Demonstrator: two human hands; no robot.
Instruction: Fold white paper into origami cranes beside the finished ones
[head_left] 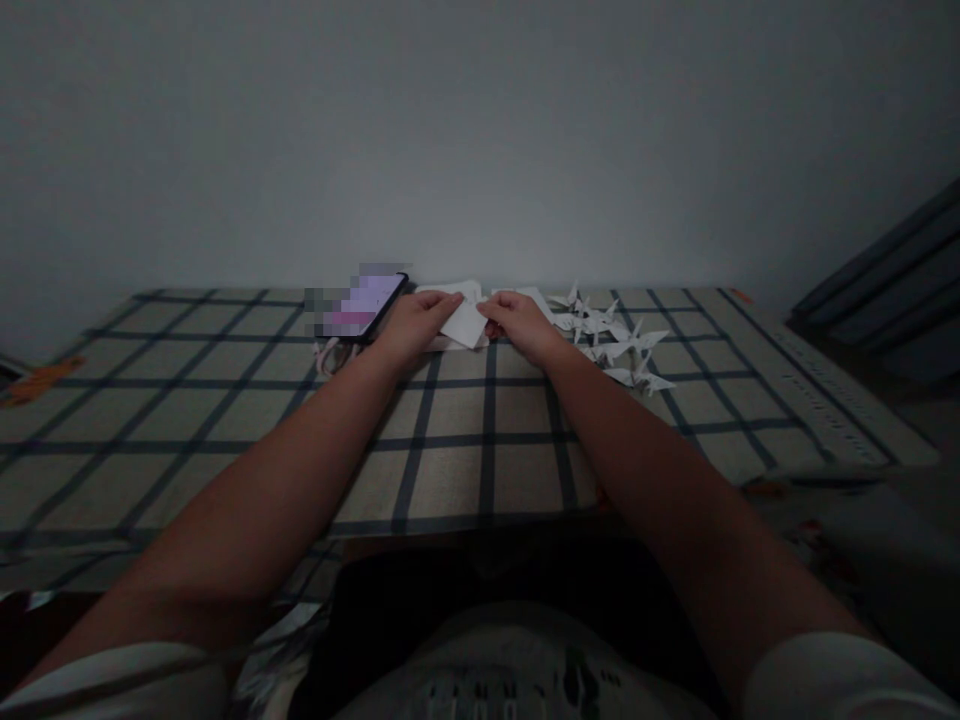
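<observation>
A small piece of folded white paper point(466, 326) is held up between both hands, over the far part of the table. My left hand point(417, 322) pinches its left edge, thumb on top. On the other side my right hand point(519, 322) grips the right edge between thumb and fingers. More white paper point(450, 288) lies behind and under the hands, partly hidden by them. Just right of my right hand several white origami cranes point(611, 340) sit in a cluster.
A phone point(371, 303) with a lit screen leans to the left of my left hand, a pale cable point(330, 357) beside it. The checked tablecloth point(450, 440) covers the table, which meets a plain wall point(480, 140) at the back. Dark folded fabric point(892, 290) hangs at right.
</observation>
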